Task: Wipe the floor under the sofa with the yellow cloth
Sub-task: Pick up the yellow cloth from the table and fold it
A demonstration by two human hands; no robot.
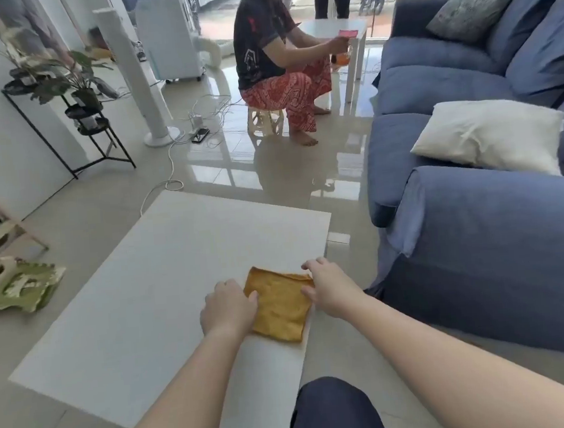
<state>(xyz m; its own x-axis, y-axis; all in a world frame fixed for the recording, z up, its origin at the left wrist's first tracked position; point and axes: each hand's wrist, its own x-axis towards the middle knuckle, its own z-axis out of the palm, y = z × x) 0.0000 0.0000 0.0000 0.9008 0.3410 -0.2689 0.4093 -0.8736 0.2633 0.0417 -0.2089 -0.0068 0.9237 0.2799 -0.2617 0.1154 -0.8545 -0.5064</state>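
Note:
A folded yellow cloth (281, 306) lies flat near the right edge of a low white table (138, 292). My left hand (228, 307) rests on the cloth's left edge, fingers curled down onto it. My right hand (330, 286) touches the cloth's upper right corner, fingers bent over the edge. The blue sofa (479, 249) stands to the right of the table, its skirt reaching the glossy tiled floor (342, 270). The floor under the sofa is hidden.
A person sits on a small stool (265, 122) ahead, beside a white side table (351, 39). A tower fan (135, 76), cables and a power strip (197, 126) lie on the floor at left. A plant stand (87, 121) and a green bag (23, 285) are at left. A white pillow (490, 136) lies on the sofa.

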